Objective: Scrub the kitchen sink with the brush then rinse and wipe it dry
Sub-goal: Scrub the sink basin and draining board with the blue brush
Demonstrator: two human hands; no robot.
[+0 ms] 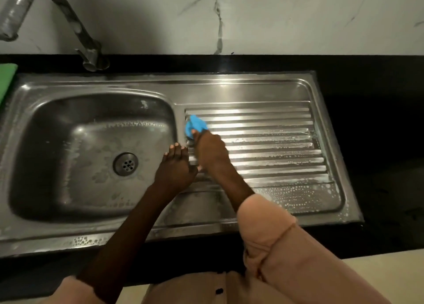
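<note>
The right hand (pixel 212 151) is gripping the blue brush (pixel 195 125) at the ribbed drainboard's basin-side edge of the sink (pixel 229 90), the left hand (pixel 175 166) is resting open beside it; stroking along the grooves should be lifting suds best.

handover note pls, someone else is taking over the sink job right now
Right hand grips the blue brush, which is on the left end of the ribbed drainboard.
Left hand is open, fingers resting on the ridge between basin and drainboard.
Done: suds show on the drainboard, basin and front rim, so scrubbing is well along.
Left: finish scrubbing, rinse under the tap, which shows no water running, then wipe dry. A green item lies at the far left edge; I cannot tell what it is.
</note>
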